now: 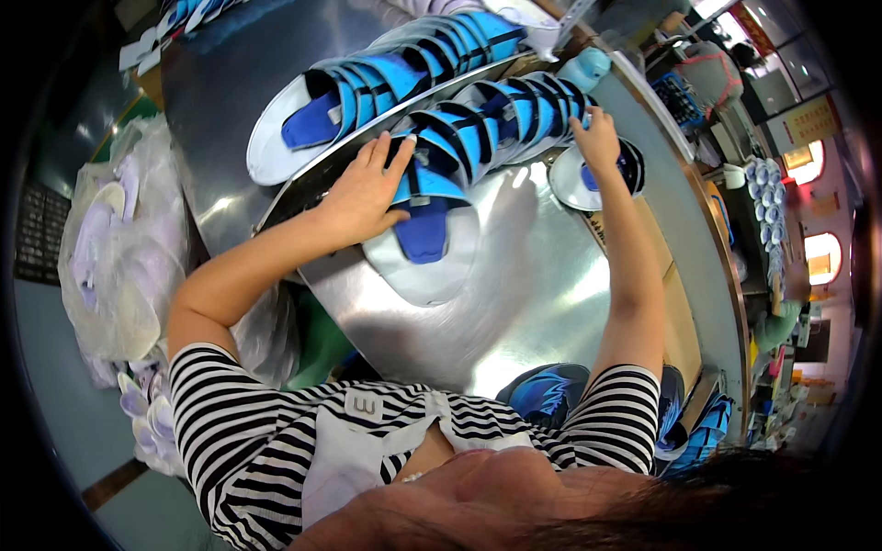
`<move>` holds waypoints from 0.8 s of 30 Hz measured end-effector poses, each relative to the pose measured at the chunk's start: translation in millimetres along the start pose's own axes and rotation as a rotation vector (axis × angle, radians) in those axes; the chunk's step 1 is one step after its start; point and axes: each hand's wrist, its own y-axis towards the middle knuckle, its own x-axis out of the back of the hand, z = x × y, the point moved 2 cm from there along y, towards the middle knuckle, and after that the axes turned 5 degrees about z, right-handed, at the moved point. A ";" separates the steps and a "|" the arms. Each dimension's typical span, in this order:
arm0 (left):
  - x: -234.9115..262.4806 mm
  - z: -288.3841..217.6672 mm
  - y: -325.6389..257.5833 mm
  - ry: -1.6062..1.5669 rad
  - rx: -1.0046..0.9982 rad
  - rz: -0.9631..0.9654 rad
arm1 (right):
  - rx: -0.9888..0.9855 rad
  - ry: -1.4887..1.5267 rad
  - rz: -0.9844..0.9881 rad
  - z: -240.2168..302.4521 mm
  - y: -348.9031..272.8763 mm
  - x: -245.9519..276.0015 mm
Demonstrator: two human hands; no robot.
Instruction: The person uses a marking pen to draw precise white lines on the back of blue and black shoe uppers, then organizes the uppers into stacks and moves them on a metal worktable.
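A nested row of blue and black shoe uppers [457, 151] lies slantwise across the metal table in front of me. At its near left end, my left hand [366, 195] grips the side of the front upper, fingers over its top and thumb by its blue tongue. The white toe of that front upper [418, 278] faces me. My right hand [597, 140] is at the far right end, its bent fingers closed on the edge of the last upper. Below the right wrist a single upper with a white toe [577, 186] lies apart from the row.
Behind runs a second nested row of uppers [390, 81]. A light-blue rounded object [585, 69] sits at the row's far end. Left of the metal table [524, 266] hangs a clear plastic bag [129, 239] of white pieces. Blue-black shoes [544, 393] lie near my body.
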 end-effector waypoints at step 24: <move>-17.5 16.3 152.6 -0.184 -0.260 0.003 | -0.335 -0.022 0.223 -84.3 73.5 -39.6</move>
